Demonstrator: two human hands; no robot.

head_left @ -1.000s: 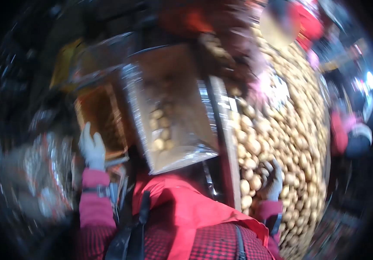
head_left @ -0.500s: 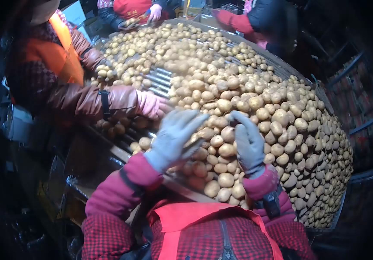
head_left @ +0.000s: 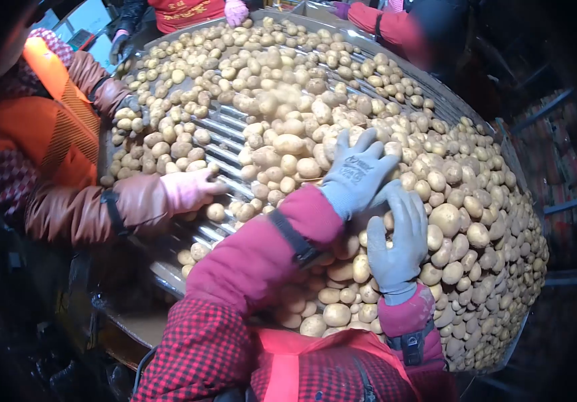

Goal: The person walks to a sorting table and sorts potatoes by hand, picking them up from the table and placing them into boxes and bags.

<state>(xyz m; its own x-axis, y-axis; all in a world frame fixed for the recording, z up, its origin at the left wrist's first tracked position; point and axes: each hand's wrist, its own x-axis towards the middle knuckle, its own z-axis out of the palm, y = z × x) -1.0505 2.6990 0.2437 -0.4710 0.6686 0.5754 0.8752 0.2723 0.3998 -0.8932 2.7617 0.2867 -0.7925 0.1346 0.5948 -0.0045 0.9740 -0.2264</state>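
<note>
My left hand [head_left: 359,173], in a grey glove, lies palm down on the heap of potatoes [head_left: 452,221] near its middle, fingers spread. Just below and to the right is my right hand [head_left: 397,238], also gloved in grey. Its thumb stands apart from the curved fingers, with potatoes showing between them and nothing visibly gripped. The two hands are close together, the right fingertips near the left palm. Both sleeves are dark pink with black straps.
At the left, a person in an orange vest [head_left: 77,127] reaches over metal rollers [head_left: 221,137] with a pink-gloved hand [head_left: 191,189]. Two more people stand beyond the table's far rim [head_left: 288,15]. White boxes [head_left: 90,15] are at the upper left.
My left hand has moved right and up over the potatoes, its arm now crossing the near heap. My right hand shifted slightly down and right. The co-worker's pink glove moved left, uncovering more rollers.
</note>
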